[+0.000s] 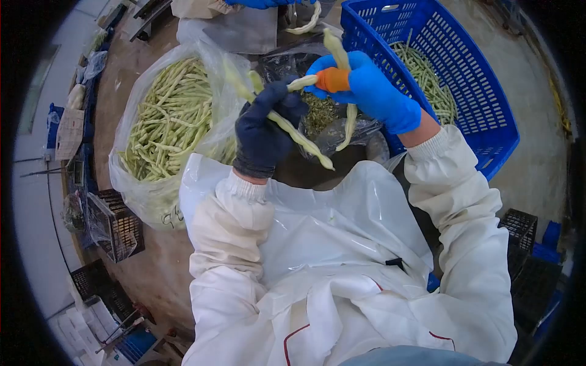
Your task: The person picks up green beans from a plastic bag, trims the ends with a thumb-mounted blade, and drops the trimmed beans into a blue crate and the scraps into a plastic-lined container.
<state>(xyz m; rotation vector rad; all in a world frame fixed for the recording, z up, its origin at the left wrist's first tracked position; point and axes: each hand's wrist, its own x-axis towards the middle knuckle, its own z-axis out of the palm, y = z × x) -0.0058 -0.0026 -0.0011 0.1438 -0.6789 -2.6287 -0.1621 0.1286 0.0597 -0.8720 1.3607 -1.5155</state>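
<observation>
My left hand (265, 131), in a black glove, is closed around pale green bean pods; one long pod (299, 139) sticks out below toward the lower right. My right hand (378, 91) wears a blue glove with an orange finger cover (333, 79). It grips another long bean pod (337, 50), whose lower end (348, 125) hangs beneath the fingers. Between the two hands stretches a short pod end (303, 83), touching the orange cover. Beneath them, a dark plastic bag (357, 133) holds small green trimmings (320, 113).
A clear plastic bag (143, 198) full of bean pods (171, 116) stands at left. On the right is a blue crate (482, 100) with pods (427, 79) inside. Another person's blue-gloved hand (262, 3) shows at the top edge, near a pale pod (307, 23).
</observation>
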